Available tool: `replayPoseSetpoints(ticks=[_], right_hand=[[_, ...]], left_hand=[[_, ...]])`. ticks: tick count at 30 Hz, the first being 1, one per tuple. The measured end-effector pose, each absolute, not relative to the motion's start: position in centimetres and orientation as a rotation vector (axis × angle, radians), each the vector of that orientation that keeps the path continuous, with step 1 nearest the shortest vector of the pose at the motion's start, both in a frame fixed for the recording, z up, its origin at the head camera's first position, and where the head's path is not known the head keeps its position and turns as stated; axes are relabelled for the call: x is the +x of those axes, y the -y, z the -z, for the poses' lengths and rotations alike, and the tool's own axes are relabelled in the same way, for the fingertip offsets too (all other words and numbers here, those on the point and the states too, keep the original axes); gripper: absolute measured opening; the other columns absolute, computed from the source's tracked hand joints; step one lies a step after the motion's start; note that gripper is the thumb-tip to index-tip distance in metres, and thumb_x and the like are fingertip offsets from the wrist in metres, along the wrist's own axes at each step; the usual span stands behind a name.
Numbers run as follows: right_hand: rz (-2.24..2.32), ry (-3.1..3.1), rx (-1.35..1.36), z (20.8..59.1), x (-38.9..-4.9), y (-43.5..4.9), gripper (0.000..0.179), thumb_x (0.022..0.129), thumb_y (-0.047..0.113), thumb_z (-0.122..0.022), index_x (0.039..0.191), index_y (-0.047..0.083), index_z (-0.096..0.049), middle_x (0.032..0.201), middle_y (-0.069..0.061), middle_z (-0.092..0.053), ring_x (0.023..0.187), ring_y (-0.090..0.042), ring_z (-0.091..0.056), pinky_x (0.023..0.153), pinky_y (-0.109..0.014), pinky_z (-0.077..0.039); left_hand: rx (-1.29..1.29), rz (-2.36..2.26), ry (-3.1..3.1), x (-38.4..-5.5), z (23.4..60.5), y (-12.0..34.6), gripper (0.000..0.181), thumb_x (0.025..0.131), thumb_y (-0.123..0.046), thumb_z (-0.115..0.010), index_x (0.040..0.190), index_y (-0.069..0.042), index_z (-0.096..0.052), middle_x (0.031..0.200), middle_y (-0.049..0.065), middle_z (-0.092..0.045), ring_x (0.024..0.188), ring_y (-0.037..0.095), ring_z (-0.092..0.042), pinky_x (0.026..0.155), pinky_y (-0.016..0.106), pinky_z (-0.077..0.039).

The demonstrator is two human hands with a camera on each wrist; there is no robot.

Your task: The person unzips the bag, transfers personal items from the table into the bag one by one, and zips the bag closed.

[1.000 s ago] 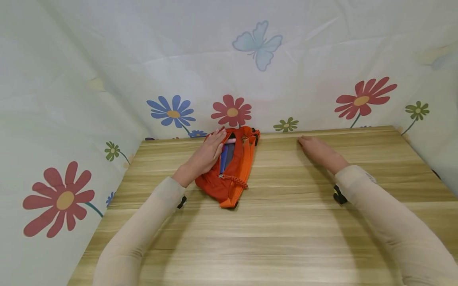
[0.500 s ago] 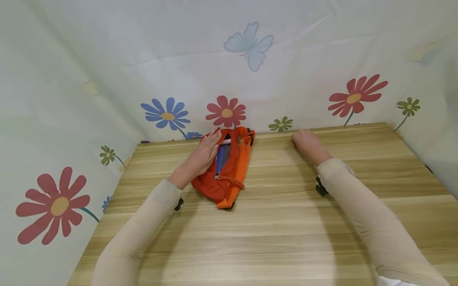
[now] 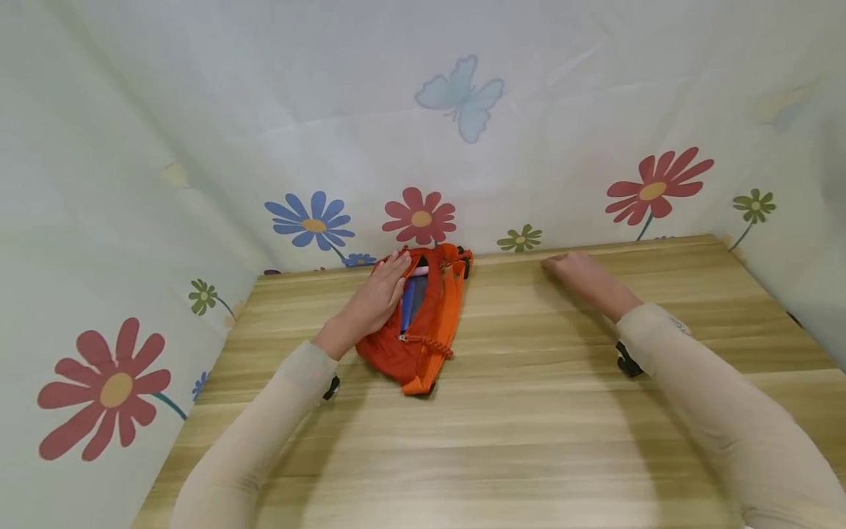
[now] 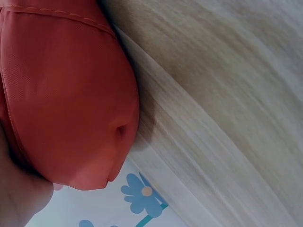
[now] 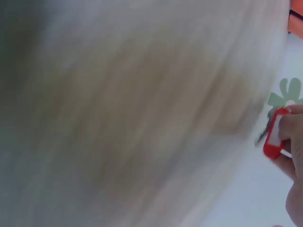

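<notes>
A red-orange zipped bag [image 3: 395, 358] lies near the back edge of the table, its zipper partly undone, with something blue [image 3: 411, 297] and a pink item [image 3: 419, 271] showing in the opening. My left hand [image 3: 370, 297] rests on its left side, fingers straight. The left wrist view shows the bag's smooth red fabric [image 4: 71, 94] close up, beside part of the hand. To the right of the bag, my right hand [image 3: 584, 279] is low over the table near the back edge. It pinches a red key tag [image 5: 275, 135] with a white label; a small metal piece [image 5: 262, 136], probably a key, hangs from it.
The wood-grain table [image 3: 502, 426] ends at a pale curtain [image 3: 562, 162] printed with flowers and a butterfly, which also runs along both sides. An orange strap [image 3: 449, 301] and a braided zipper cord [image 3: 432, 344] lie on the bag's right side.
My right wrist swung inward half a second ago and has turned back outward now, the hand staying near the back edge. The left hand stays on the bag. The head view shifted slightly.
</notes>
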State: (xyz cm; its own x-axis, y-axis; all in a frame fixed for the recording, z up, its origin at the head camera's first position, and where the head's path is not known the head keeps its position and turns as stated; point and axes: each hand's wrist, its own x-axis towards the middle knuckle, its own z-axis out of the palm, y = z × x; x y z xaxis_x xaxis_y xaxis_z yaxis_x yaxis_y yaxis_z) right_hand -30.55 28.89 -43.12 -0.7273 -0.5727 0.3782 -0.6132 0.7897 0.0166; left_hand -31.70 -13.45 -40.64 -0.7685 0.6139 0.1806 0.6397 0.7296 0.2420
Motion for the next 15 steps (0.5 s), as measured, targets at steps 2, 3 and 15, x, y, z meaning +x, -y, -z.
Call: replayPoseSetpoints(ticks=[2, 3, 15], right_hand=[[-0.142, 2.591, 0.938, 42.8, -30.3, -28.9, 0.022, 0.092, -0.01, -0.064, 0.113, -0.006, -0.072, 0.108, -0.023, -0.074, 0.081, -0.04, -0.073, 0.071, -0.051, -0.06], [-0.129, 2.579, 0.953, 42.7, -30.1, -29.0, 0.026, 0.091, -0.011, -0.065, 0.116, -0.006, -0.071, 0.112, -0.024, -0.073, 0.082, -0.04, -0.073, 0.072, -0.051, -0.06], [-0.138, 2.278, 1.066, 41.3, -28.0, -28.4, 0.051, 0.082, -0.018, -0.071, 0.131, -0.005, -0.064, 0.12, -0.025, -0.07, 0.095, -0.04, -0.073, 0.071, -0.05, -0.06]], left_hand=[[-1.023, 0.445, 2.836, -31.6, 40.7, 13.5, 0.053, 0.113, -0.025, -0.031, 0.16, -0.002, -0.025, 0.167, 0.014, -0.024, 0.156, 0.031, -0.013, 0.125, 0.049, -0.013], [-1.021, 0.451, 2.834, -31.6, 40.7, 13.6, 0.053, 0.113, -0.025, -0.032, 0.16, -0.002, -0.026, 0.167, 0.014, -0.025, 0.156, 0.031, -0.013, 0.126, 0.049, -0.013], [-1.016, 0.457, 2.837, -31.6, 40.8, 13.6, 0.053, 0.113, -0.023, -0.033, 0.161, -0.003, -0.025, 0.168, 0.011, -0.022, 0.157, 0.028, -0.011, 0.126, 0.045, -0.011]])
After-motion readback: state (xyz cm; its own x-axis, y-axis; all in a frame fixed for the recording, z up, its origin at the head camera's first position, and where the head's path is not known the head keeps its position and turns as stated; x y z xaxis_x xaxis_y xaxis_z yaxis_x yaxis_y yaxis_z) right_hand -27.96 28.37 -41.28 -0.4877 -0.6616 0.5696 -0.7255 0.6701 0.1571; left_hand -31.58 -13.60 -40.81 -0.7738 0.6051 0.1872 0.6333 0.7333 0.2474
